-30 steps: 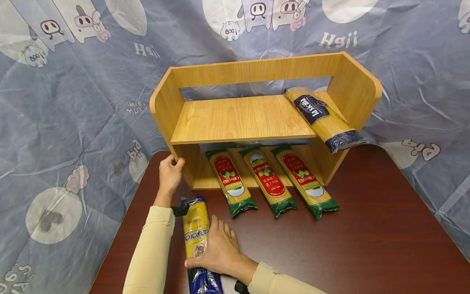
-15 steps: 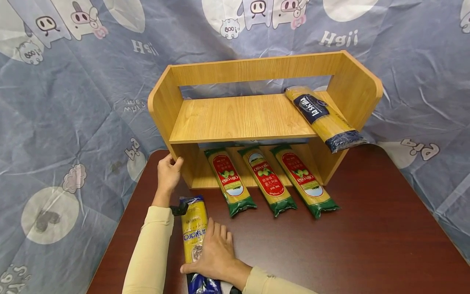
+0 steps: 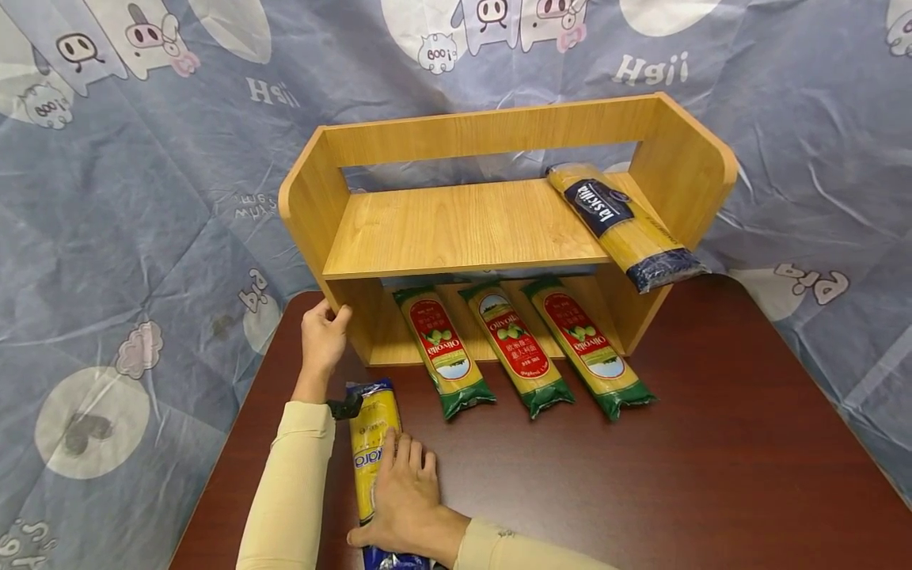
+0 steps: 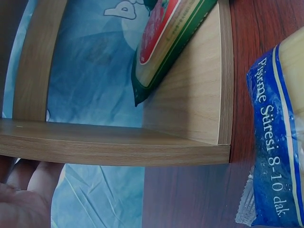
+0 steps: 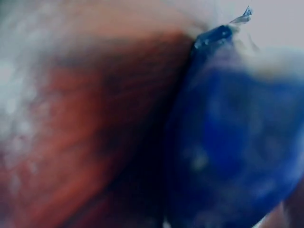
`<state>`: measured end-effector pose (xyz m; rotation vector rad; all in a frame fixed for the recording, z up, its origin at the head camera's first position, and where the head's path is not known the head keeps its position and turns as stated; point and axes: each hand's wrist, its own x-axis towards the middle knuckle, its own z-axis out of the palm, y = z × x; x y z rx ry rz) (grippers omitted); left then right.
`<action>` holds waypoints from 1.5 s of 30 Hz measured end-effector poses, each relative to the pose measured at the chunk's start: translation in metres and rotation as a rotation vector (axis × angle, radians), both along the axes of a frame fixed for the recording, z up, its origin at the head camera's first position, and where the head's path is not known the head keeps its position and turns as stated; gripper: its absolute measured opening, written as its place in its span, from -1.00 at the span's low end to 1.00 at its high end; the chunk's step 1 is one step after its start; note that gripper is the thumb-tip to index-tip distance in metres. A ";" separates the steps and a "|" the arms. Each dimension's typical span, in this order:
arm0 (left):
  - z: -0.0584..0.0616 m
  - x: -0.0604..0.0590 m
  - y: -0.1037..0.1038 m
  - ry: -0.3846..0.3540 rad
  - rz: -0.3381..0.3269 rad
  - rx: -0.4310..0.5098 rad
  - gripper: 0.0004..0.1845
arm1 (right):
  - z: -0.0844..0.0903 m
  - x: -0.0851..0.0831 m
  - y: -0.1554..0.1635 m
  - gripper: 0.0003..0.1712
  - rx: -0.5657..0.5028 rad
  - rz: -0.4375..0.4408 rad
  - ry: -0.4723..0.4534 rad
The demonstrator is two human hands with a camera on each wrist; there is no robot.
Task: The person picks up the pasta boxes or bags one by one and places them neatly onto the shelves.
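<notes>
My left hand (image 3: 322, 340) grips the lower front edge of the wooden shelf's (image 3: 463, 226) left side panel. In the left wrist view, its fingers (image 4: 43, 183) reach behind that panel. My right hand (image 3: 408, 503) lies across a yellow and blue spaghetti packet (image 3: 370, 427) on the table, thumb along its left edge and fingers over its right side. The hand covers part of the label. The packet's blue end (image 5: 232, 137) fills much of the blurred right wrist view; its other end (image 4: 270, 142) appears at the right of the left wrist view.
Three green-ended spaghetti packets, left (image 3: 440, 348), middle (image 3: 514, 348) and right (image 3: 587, 344), lie in the lower compartment and jut over its front. Another spaghetti packet (image 3: 620, 226) overhangs the upper board at the right. Dark red table (image 3: 677, 475) extends in front; patterned cloth (image 3: 178, 198) hangs behind.
My right hand has shifted left and slightly nearer over the yellow and blue spaghetti packet, covering more of its label. The left hand keeps its hold on the shelf. The head view has shifted slightly.
</notes>
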<state>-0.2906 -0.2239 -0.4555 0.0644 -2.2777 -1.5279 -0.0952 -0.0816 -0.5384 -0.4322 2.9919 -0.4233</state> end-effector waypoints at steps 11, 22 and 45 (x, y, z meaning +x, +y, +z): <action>-0.001 -0.001 -0.001 0.001 -0.004 -0.011 -0.73 | -0.001 0.002 0.002 0.81 0.031 0.015 0.081; 0.002 0.000 -0.002 -0.009 -0.001 -0.003 -0.71 | 0.003 -0.005 0.007 0.64 -0.058 -0.015 0.087; 0.000 0.000 0.000 0.018 -0.007 0.005 -0.73 | 0.010 -0.016 0.020 -0.15 -0.148 -0.052 -0.029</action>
